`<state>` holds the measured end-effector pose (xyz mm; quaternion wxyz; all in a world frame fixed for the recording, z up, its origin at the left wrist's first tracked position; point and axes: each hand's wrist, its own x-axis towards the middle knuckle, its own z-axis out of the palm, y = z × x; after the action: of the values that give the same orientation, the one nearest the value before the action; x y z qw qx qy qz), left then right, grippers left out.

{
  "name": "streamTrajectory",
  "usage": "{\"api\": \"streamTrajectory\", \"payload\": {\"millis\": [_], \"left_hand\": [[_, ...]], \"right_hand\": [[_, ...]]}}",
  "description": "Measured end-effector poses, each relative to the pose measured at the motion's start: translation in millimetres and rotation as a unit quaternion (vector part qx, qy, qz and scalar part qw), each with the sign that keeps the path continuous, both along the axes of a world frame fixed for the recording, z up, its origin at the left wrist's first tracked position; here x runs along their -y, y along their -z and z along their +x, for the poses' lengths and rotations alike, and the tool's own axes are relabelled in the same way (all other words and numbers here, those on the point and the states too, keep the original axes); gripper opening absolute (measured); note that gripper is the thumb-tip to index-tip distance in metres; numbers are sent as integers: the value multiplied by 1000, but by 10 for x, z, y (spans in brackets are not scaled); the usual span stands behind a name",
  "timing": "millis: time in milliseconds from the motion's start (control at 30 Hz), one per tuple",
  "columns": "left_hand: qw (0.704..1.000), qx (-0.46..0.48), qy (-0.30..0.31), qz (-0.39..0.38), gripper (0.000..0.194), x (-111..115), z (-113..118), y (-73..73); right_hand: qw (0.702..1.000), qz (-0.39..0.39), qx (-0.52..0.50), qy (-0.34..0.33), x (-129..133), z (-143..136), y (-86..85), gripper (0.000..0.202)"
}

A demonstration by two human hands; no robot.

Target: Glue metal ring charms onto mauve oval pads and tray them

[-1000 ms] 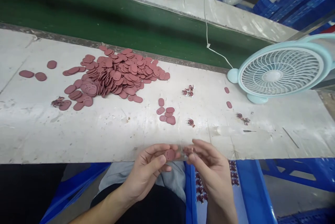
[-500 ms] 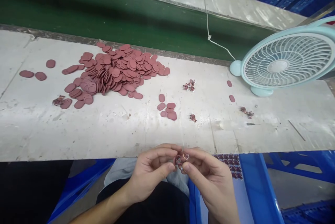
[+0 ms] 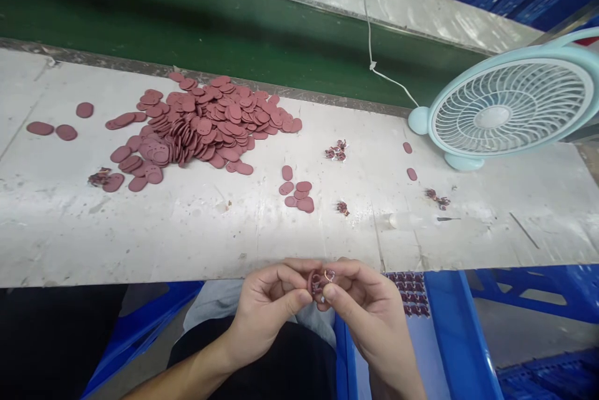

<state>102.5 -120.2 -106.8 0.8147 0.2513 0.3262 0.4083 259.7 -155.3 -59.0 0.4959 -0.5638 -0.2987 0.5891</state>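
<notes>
Joining part (image 3: 324, 279) to card (image 3: 311, 279), we judge, our left hand (image 3: 267, 300) pinches card, right hand (image 3: 374, 301) part; next calls for steady alignment.

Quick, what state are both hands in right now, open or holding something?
Left hand: closed, thumb and fingers pinching a small dark-red piece.
Right hand: closed, pinching the same piece from the other side.

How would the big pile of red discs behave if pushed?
The pile would probably slump and spread, since the discs lie loose and overlapping. Each looks likely light and fairly stiff: thin, flat. Rolling seems unlikely, as they're oval.
</notes>
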Motion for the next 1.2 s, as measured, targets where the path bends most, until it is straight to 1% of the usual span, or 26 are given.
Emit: {"api": "streamTrajectory", "payload": {"millis": [67, 367, 533, 733, 800, 867, 900, 933, 967, 1000, 1033, 1100, 1133, 1167, 1200], "left_hand": [[1000, 1, 2, 4, 8, 5, -6, 6], [1000, -2, 3, 24, 7, 1, 15, -7], [1000, 0, 4, 29, 9, -13, 47, -14], [998, -41, 0, 40, 7, -34, 103, -19], [998, -41, 11, 56, 6, -60, 114, -37], [995, -42, 34, 85, 9, -139, 102, -70], [991, -60, 45, 110, 13, -206, 85, -90], [983, -100, 51, 148, 16, -294, 62, -110], [965, -160, 54, 202, 18, -399, 36, -127], [933, -233, 54, 270, 19, -518, 10, -137], [882, -312, 56, 348, 20, -643, -11, -138], [751, -438, 78, 488, 26, -882, -25, -111], [689, -476, 95, 538, 29, -982, -17, -85], [637, -500, 113, 576, 31, -1062, 0, -55], [595, -515, 131, 604, 33, -1122, 22, -25]], "right_hand": [[1000, 6, -13, 6, -5, -5, 9, 14], [1000, 11, -15, 20, 1, -27, -10, 11], [999, 22, -27, 31, 29, -11, 31, 11], [997, 26, -47, 53, 43, 6, 111, 15], [996, 33, -55, 60, 54, 27, 152, 17], [994, 35, -65, 85, 93, 88, 194, 16], [991, 33, -68, 106, 128, 140, 216, 15], [988, 28, -67, 133, 176, 207, 239, 15], [984, 20, -60, 164, 237, 288, 266, 15], [980, 10, -48, 195, 310, 381, 298, 16], [974, -2, -31, 223, 393, 481, 335, 18], [961, -25, 7, 275, 585, 688, 425, 23], [954, -35, 24, 297, 689, 786, 474, 25], [947, -44, 39, 317, 797, 875, 525, 28], [940, -51, 52, 334, 907, 954, 574, 30]]}}
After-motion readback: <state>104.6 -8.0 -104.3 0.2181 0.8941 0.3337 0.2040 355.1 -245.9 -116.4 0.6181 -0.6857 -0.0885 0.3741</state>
